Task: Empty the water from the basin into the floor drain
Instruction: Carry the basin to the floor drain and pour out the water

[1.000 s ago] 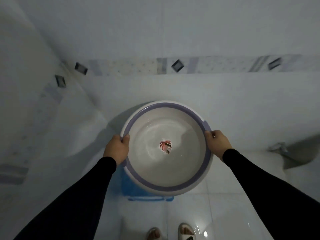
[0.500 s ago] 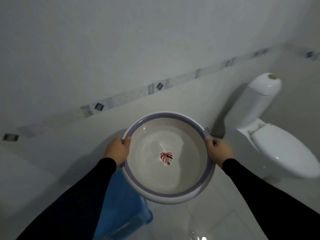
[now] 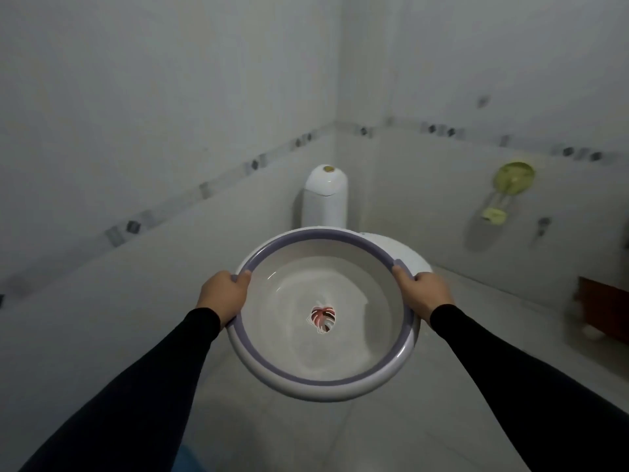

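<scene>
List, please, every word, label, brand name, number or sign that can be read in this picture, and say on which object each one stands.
No readable text stands anywhere in this picture.
Round white plastic basin with a purple rim: only a pink leaf-shaped picture at its bottom, no letters.
White ceramic toilet tank: a small gold button on top, no brand visible.
Green round holder on the wall: blurred, and the pale tag below it is too blurred to read.
</scene>
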`<state>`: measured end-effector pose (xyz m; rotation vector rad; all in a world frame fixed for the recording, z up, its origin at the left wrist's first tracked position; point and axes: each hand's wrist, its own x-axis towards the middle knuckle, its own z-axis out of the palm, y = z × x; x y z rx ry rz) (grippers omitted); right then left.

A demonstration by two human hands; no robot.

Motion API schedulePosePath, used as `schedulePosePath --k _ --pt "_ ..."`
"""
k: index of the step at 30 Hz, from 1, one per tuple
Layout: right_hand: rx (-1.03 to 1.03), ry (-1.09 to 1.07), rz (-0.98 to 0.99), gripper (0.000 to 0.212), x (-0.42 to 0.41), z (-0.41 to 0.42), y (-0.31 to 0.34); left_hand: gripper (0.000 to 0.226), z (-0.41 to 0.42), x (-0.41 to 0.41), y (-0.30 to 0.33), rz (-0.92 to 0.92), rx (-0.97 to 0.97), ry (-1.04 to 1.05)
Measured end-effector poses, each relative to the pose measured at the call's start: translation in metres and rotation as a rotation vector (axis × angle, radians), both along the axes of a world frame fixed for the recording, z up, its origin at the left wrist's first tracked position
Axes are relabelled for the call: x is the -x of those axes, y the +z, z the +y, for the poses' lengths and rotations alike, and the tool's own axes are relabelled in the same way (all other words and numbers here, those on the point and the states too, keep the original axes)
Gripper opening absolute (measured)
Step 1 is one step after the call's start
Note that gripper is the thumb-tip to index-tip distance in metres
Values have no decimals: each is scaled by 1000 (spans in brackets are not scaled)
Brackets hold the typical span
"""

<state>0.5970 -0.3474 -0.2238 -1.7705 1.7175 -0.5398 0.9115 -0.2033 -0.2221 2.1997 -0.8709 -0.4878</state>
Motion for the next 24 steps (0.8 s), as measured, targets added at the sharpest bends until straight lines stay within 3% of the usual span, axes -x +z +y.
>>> schedulePosePath --k 10,24 --pt "26 -386 -11 72 271 11 33 45 -102 246 18 -14 -20 -310" --pt "-29 -827 14 64 547 26 35 43 -249 547 13 75 -30 -799"
